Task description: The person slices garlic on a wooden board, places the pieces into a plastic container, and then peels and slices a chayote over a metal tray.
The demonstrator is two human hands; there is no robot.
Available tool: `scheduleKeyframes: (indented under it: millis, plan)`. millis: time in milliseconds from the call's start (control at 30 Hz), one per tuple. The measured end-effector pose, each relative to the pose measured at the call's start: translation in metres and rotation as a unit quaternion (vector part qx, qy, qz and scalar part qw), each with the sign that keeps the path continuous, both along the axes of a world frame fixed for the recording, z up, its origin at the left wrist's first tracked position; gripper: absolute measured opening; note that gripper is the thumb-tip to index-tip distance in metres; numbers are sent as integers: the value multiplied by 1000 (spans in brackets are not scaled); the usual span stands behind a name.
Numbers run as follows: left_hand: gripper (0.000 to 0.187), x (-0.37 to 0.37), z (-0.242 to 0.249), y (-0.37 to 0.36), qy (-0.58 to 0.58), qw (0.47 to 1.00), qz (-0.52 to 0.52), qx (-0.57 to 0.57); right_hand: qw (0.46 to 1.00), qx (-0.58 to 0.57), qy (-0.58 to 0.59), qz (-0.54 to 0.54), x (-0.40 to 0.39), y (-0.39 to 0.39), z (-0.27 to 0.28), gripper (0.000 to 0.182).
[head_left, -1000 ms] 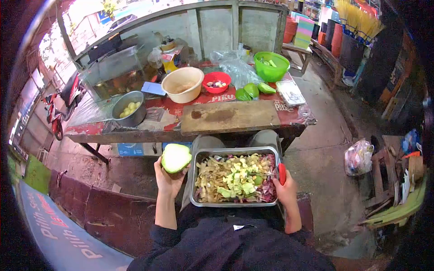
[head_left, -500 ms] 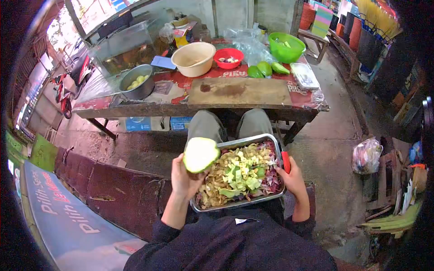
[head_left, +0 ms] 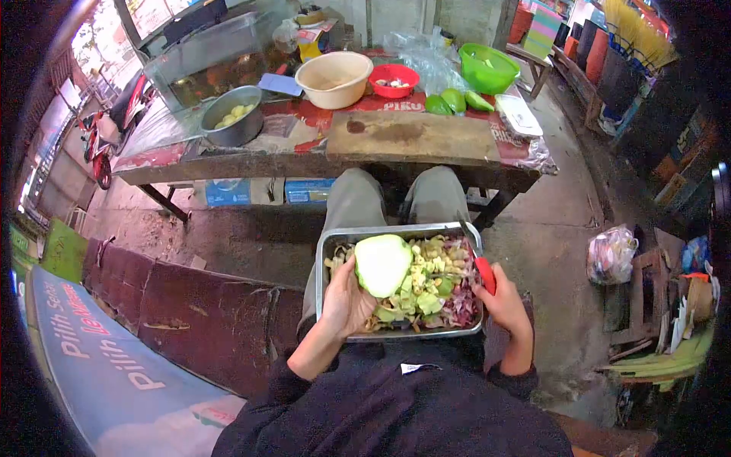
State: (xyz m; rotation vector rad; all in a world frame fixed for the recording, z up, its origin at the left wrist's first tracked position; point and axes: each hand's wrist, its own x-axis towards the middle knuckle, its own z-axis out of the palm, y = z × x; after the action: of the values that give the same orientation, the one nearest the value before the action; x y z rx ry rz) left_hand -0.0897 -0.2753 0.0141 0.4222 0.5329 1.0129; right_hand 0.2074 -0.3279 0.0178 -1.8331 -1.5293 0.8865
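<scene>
My left hand [head_left: 345, 301] is closed around a halved chayote [head_left: 383, 265], its pale cut face turned up, over the left part of a metal tray [head_left: 320, 266]. Beneath it, the tray rests on my lap, full of brownish peelings, purple onion-like skins and pale green scraps [head_left: 430, 293]. My right hand [head_left: 505, 306] grips a knife by its red handle [head_left: 485, 276] at the tray's right rim. The knife's dark blade points away from me along that edge. The fingers under the chayote are partly hidden.
On the low table ahead lie a wooden board [head_left: 415, 139], a grey pot [head_left: 232, 116] of pale peeled pieces, a cream basin [head_left: 333, 80], a red bowl [head_left: 394, 80], a green basin [head_left: 489, 68] and green chayote pieces [head_left: 454, 100]. A filled plastic bag [head_left: 611, 255] sits at right.
My left hand has brought the chayote rightward, from the tray's left edge to over the scraps. The tray has levelled out, and the knife's blade now shows along the right rim.
</scene>
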Motion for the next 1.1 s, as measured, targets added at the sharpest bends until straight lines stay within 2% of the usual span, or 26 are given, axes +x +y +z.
scheduleKeyframes:
  millis: [67,133,167,267,300,400,433,467,533,567,600,667,733,800,833,867,933,1100]
  plan:
    - [52,2,3,-8,-53,999,-3,-10,999,19,-33,2,8,-1,-7,34]
    - [53,3,3,-14,-61,998,-1,-6,997,29,3,-78,12,-1,-8,29]
    - [55,4,5,-17,-65,998,4,-2,983,54,132,-115,9,-1,-12,26]
    - [58,2,0,-22,-75,997,6,2,972,92,181,-119,22,1,-18,28]
    - [58,1,-2,-22,-96,995,-2,9,969,100,205,-95,21,1,-14,34]
    - [58,7,-2,-23,-116,993,-8,-4,959,97,248,-99,2,-10,4,35]
    - [59,11,-1,-23,-105,994,1,-31,945,98,301,-83,-5,-12,8,33]
    - [59,13,-2,-23,-93,994,10,-57,945,98,302,-86,-8,-14,5,33]
    - [58,14,-6,-21,-118,991,-7,-64,903,91,418,-32,-16,-18,-1,27]
    - [58,15,-6,-20,-110,992,2,-66,896,81,435,-34,-23,-21,0,21]
    - [58,17,-2,-20,-103,992,12,-68,902,97,420,-8,-31,-21,2,20]
    - [58,19,11,-19,-91,993,25,-71,903,53,422,67,-34,-27,16,19]
    - [58,20,17,-13,-79,993,40,-73,903,49,421,75,-43,-30,24,18]
    - [56,21,18,-8,-135,989,-15,-61,974,34,220,34,-57,-32,38,18]
    - [56,21,21,-8,-136,989,-15,-60,986,52,154,43,-61,-31,39,20]
    - [56,23,25,-10,-140,989,-33,-42,986,52,153,44,-63,-30,38,20]
    - [55,27,29,-12,-145,988,-50,-24,991,92,10,97,-65,-24,38,22]
    - [58,32,27,-14,-1,998,-16,62,977,153,-105,106,-74,-11,41,31]
